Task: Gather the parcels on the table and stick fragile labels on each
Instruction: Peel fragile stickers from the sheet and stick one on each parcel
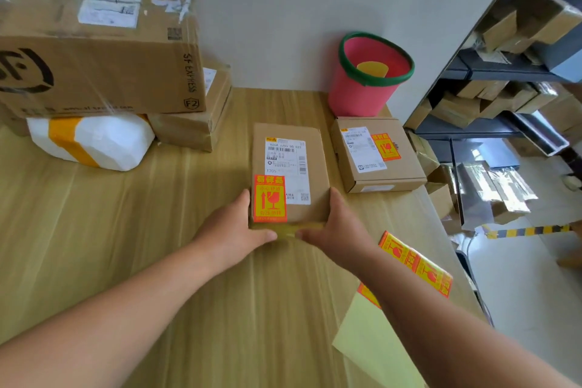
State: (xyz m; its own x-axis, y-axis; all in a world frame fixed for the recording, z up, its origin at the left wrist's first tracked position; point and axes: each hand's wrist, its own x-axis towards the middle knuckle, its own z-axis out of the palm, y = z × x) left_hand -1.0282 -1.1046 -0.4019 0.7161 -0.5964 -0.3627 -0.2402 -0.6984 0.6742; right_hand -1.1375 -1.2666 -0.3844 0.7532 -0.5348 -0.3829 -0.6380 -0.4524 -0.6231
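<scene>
My left hand point(234, 230) and right hand point(333, 227) both grip the near end of the box point(293, 164) in the middle of the table point(126, 230), its fragile sticker point(270, 198) on. I should slide it flat, hands level, beside the labelled box point(378, 154). Its long side runs away from me, toward the wall

flat parcel point(291, 167) | mid-table, labelled | boxed parcel point(400, 167) | right, labelled | label strip point(419, 264) | near edge

Bucket point(359, 98) behind right parcel point(401, 168)
</scene>
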